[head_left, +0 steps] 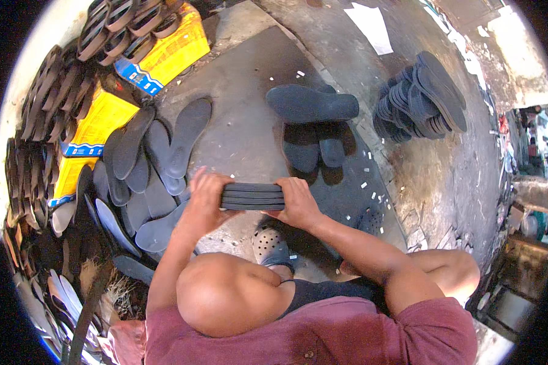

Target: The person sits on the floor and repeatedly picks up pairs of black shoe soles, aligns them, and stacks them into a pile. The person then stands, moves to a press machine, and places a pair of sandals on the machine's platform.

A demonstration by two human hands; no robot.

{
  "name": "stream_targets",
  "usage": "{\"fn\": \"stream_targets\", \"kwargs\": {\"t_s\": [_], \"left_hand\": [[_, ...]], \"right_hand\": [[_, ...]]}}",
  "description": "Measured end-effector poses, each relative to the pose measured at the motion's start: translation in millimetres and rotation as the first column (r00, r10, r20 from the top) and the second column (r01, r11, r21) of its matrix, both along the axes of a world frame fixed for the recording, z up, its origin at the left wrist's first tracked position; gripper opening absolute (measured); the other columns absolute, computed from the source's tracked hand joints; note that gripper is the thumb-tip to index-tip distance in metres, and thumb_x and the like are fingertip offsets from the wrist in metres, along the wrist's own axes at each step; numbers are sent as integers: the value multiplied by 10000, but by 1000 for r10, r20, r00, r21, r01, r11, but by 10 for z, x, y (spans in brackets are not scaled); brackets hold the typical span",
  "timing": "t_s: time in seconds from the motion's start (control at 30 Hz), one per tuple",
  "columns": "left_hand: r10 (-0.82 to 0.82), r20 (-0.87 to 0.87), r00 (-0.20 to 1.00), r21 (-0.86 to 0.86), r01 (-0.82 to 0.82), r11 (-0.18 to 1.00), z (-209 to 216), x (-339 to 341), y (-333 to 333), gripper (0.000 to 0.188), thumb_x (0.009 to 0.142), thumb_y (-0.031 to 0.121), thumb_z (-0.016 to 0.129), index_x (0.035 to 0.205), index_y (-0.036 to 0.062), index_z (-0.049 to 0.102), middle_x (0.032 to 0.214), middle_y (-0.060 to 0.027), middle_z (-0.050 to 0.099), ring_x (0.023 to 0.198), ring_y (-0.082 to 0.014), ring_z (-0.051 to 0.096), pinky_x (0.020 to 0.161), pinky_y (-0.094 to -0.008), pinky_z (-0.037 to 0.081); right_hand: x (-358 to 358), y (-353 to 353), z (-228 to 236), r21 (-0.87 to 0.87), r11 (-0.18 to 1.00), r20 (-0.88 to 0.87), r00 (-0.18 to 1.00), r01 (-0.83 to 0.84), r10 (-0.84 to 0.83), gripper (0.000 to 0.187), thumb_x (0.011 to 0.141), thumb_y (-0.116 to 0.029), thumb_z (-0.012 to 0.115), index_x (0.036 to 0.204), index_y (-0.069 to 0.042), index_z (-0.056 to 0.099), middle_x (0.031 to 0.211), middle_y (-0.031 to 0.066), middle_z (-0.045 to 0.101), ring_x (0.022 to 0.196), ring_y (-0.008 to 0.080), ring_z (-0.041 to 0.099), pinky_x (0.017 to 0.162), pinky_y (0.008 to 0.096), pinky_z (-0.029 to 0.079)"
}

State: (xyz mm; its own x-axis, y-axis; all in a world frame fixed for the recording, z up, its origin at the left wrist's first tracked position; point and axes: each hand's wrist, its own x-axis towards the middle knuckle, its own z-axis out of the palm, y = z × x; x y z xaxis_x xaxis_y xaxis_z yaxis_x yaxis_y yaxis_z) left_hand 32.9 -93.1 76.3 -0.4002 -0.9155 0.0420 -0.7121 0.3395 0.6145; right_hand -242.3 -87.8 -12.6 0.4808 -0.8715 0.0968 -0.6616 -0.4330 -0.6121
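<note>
A short stack of dark grey shoe soles [252,196] is held edge-on in front of my knees, its layers pressed together. My left hand [208,196] closes round one end of it. The other end sits in the grip of my right hand [297,204]. Just beyond lies a dark sole [310,104] set crosswise over a pile of more soles [301,149]. To the left of my left hand, loose grey soles [190,131] are spread in an overlapping heap.
At the right stands a stack of dark strapped sandals [417,103]. Yellow and blue boxes [170,52] and rows of brown sandals [119,24] line the left. White scraps and a white paper sheet [371,27] lie on the floor. A grey perforated clog [271,243] shows below my hands.
</note>
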Motion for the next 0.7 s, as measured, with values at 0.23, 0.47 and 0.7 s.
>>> {"fn": "stream_targets", "kwargs": {"t_s": [0.23,0.47,0.7], "left_hand": [[208,-185,960,333,-138,933,-523,235,-79,796,676,144,942,1323,57,486,1236,-103,609,1227,-276,585,1134,-421,397],[500,-564,657,541,-164,825,79,-584,-529,779,712,291,936,1303,-21,535,1225,-179,657,1142,-249,629,1007,-394,488],[-3,-226,974,678,159,718,-29,-1085,-1110,930,696,459,942,1366,-20,511,1290,-251,650,1227,-348,617,1031,-415,477]], "right_hand": [[119,-187,-13,155,988,-32,999,18,-14,748,695,-418,915,1233,-38,560,1149,179,620,1111,400,585,974,502,436],[145,-329,451,712,693,510,761,-111,-402,1043,751,-353,931,1554,-36,346,1462,128,522,1410,239,451,1175,396,368],[-985,-1124,758,660,750,353,899,-44,-258,697,834,-396,856,1371,-35,595,1281,141,682,1193,254,639,1047,392,486]]}}
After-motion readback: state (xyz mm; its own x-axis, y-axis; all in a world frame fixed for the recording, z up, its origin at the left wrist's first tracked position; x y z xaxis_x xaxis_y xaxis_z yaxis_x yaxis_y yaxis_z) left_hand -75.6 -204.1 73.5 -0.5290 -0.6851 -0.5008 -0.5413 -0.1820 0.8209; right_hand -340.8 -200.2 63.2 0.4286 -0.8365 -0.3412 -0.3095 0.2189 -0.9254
